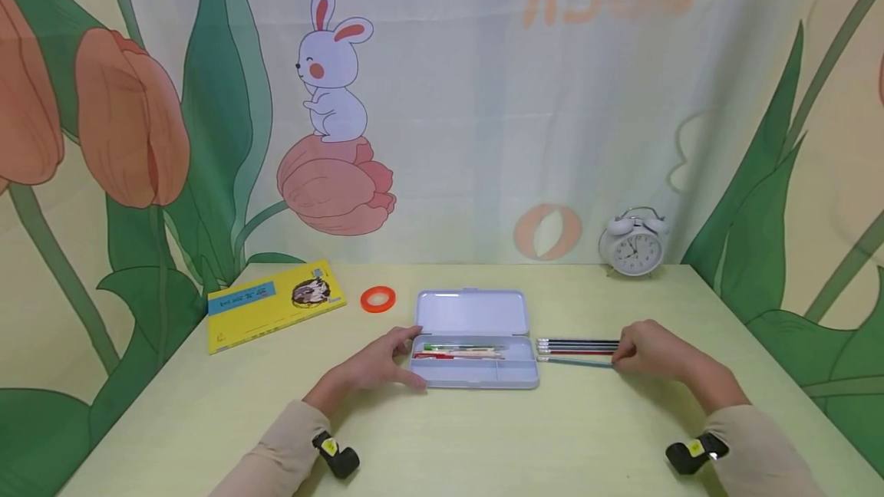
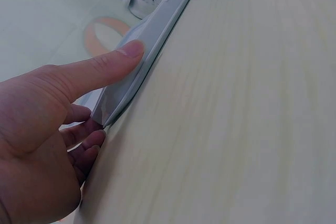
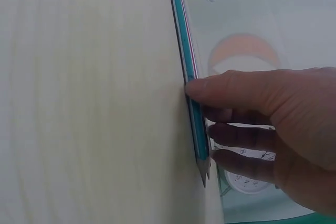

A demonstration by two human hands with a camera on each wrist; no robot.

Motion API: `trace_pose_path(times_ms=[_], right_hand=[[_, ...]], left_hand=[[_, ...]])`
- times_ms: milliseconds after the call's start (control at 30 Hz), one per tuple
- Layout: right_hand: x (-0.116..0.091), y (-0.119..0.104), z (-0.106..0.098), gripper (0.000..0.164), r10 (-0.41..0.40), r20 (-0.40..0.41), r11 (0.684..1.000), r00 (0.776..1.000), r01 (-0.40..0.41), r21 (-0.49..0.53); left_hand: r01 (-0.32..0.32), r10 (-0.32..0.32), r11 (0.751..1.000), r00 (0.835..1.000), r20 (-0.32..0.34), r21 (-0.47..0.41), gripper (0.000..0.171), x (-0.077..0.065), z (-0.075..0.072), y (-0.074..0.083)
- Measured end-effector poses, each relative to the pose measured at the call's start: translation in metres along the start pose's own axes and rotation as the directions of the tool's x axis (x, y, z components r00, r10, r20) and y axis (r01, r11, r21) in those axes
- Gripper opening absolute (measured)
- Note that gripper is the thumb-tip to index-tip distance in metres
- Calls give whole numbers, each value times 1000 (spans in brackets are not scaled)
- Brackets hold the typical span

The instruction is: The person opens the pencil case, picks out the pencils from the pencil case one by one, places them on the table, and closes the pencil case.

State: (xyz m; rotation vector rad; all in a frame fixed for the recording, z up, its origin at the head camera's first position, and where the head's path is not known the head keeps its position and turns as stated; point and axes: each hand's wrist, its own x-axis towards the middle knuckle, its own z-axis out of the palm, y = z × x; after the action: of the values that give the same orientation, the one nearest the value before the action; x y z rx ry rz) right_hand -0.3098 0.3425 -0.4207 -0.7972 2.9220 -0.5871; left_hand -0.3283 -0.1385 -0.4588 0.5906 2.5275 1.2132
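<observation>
An open white pencil case (image 1: 473, 313) lies mid-table, its lid tilted back. Green, white and red pens (image 1: 449, 357) are in its rear compartment. My left hand (image 1: 376, 363) grips the case's left end; in the left wrist view, the thumb (image 2: 113, 66) presses the front side and the fingers bend at the corner. Right of the case, several pencils (image 1: 576, 343) lie side by side, with a blue pencil (image 1: 576, 362) nearest me at a slight angle. My right hand (image 1: 652, 351) pinches the blue pencil near its sharpened end, thumb (image 3: 226, 87) on its near side.
A yellow book (image 1: 262, 320) lies at the back left, beside a roll of orange-red tape (image 1: 377, 308). The white alarm clock (image 1: 635, 251) stands at the back right. Behind the table hangs a printed curtain (image 1: 456, 136).
</observation>
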Motion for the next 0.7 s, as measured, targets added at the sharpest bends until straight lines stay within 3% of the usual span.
trace_pose_path(times_ms=[700], right_hand=[[2,-1,1,9,20,-54,997,998,-24,-68]], left_hand=[[-5,5,1000,1000,2,-15,103,1,0,-1]])
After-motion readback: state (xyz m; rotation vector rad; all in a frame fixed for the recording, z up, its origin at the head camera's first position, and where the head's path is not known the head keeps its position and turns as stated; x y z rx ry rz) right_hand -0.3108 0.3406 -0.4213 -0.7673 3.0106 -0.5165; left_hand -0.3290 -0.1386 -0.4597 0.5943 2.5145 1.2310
